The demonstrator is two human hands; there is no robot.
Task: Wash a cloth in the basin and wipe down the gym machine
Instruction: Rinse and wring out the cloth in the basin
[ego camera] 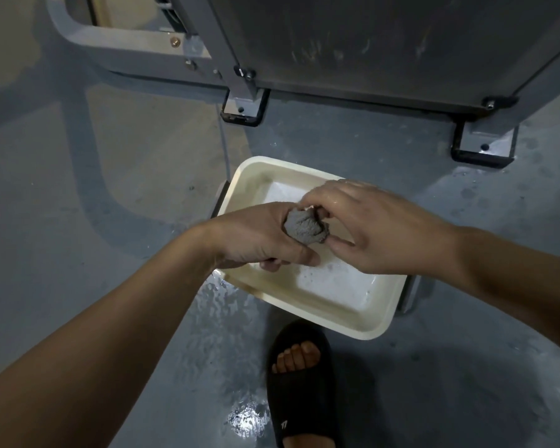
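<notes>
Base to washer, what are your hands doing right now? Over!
Left hand and right hand both squeezing the balled grey cloth. Cloth above the cream basin, soapy water inside. Floor wet beside basin. Nothing in the way.

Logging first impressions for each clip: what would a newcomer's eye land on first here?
Two bare hands meet mid-frame over a cream basin, the left hand and right hand squeezing a balled grey cloth. Behind stands the grey gym machine; below, a foot in a black slide sandal on wet floor.

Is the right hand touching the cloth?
Touching. The head view shows the right hand's fingertips pinching the balled cloth held in the left hand.
</notes>
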